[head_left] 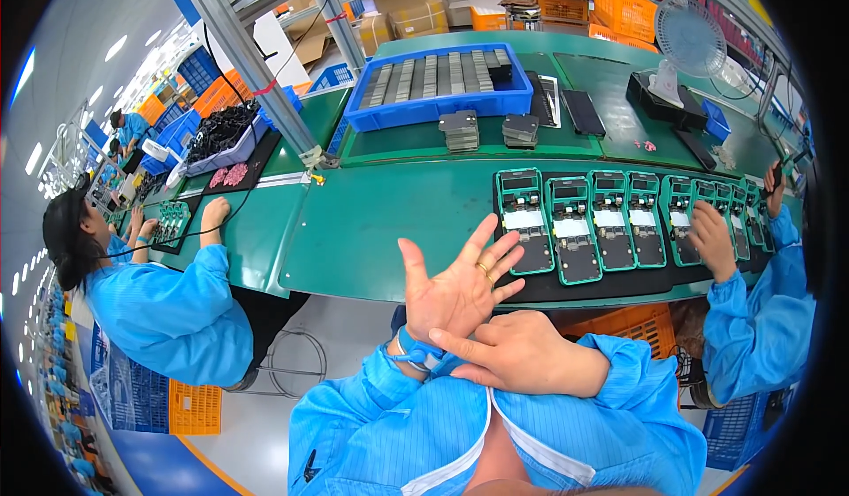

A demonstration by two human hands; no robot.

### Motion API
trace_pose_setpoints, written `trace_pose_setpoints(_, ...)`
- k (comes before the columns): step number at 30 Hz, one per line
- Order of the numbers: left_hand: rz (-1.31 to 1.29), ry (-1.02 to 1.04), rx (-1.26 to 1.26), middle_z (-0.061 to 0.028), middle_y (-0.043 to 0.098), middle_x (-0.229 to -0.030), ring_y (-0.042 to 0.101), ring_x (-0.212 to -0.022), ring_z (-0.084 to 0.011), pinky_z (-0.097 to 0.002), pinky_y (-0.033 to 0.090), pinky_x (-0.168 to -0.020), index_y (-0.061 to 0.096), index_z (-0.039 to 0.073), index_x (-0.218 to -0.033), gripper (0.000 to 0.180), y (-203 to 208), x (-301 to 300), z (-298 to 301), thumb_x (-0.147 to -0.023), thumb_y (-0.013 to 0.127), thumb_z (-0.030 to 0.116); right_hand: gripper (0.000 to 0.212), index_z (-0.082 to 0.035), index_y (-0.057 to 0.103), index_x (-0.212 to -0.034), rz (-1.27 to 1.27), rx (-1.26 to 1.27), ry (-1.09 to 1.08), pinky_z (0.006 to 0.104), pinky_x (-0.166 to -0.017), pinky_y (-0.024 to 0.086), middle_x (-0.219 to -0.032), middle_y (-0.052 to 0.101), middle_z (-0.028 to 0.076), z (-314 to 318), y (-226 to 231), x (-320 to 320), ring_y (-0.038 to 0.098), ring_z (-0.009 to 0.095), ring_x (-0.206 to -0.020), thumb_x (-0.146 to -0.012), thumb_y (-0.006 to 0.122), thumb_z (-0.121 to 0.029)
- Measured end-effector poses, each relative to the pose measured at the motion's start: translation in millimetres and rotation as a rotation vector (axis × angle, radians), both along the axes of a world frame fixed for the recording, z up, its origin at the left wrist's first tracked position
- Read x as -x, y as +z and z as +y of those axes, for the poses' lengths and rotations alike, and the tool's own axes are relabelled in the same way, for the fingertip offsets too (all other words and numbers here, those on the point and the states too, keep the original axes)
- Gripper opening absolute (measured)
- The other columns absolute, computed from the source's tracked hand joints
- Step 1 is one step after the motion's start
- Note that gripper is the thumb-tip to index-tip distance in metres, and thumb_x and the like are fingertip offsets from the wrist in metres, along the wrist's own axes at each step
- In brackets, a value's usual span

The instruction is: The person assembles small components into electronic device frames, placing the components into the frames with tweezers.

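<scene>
My left hand (453, 291) is held palm up with its fingers spread, a ring on one finger and nothing in it. Around that wrist goes a blue wrist strap (417, 352) with a round blue button. My right hand (535, 354) reaches across, its index finger along the heel of the left palm and its thumb lower down, with the strap between them. The other right fingers are curled. Beyond my hands, on a black mat (566, 297), stand several green-framed device housings (575, 231) with circuit parts and white labels.
A blue tray (424, 118) of stacked grey plates sits at the back of the green bench (380, 222). Two short plate stacks (459, 132) stand before it. A co-worker's hand (713, 238) at the right is over the housings; another person (168, 301) sits at the left. A metal post (256, 72) rises from the bench.
</scene>
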State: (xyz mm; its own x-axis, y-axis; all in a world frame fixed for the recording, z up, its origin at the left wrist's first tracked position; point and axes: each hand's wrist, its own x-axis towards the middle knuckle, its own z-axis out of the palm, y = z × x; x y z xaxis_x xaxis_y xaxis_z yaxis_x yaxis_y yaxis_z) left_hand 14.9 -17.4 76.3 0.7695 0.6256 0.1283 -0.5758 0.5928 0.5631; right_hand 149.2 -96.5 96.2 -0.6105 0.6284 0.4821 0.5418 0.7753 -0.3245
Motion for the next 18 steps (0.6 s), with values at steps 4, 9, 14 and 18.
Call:
trace_pose_setpoints(4, -0.001, -0.011, -0.002, -0.0139, 0.014, -0.155, 0.015, -0.142, -0.0277, -0.0447, 0.015, -0.112, 0.006, 0.015, -0.152, 0.118, -2, -3, -1, -0.066, 0.009, 0.095, 0.059, -0.017, 0.052, -0.133, 0.075, -0.028, 0.001, 0.0326, -0.047, 0.047, -0.068, 0.058, 0.003, 5, -3, 2, 0.061, 0.022, -0.059, -0.079, 0.070, -0.034)
trace_pose_setpoints(9, 0.018, -0.019, -0.029, -0.0131, 0.015, -0.155, 0.016, -0.141, -0.0267, -0.0431, 0.017, -0.111, 0.006, 0.014, -0.152, 0.118, -1, -4, -2, -0.066, 0.010, 0.095, 0.059, -0.016, 0.052, -0.133, 0.119, -0.096, -0.045, 0.0324, -0.049, 0.049, -0.082, 0.065, 0.005, 10, -5, 5, 0.064, 0.023, -0.063, -0.080, 0.070, -0.033)
trace_pose_setpoints(14, 0.016, -0.026, 0.008, -0.0128, 0.016, -0.155, 0.017, -0.141, -0.0262, -0.0425, 0.019, -0.111, 0.007, 0.014, -0.152, 0.118, -5, -2, 1, -0.066, 0.011, 0.095, 0.059, -0.017, 0.052, -0.133, 0.071, -0.029, -0.005, 0.0324, -0.048, 0.047, -0.074, 0.061, 0.004, 3, -7, 1, 0.062, 0.022, -0.059, -0.080, 0.070, -0.033)
trace_pose_setpoints(18, 0.014, -0.026, 0.028, -0.0126, 0.017, -0.154, 0.019, -0.140, -0.0252, -0.0418, 0.020, -0.111, 0.007, 0.014, -0.152, 0.119, -5, -4, 0, -0.066, 0.012, 0.095, 0.057, -0.016, 0.054, -0.131, 0.140, -0.051, 0.019, 0.0320, -0.046, 0.045, -0.066, 0.056, 0.003, 3, -10, 2, 0.059, 0.021, -0.056, -0.079, 0.071, -0.031)
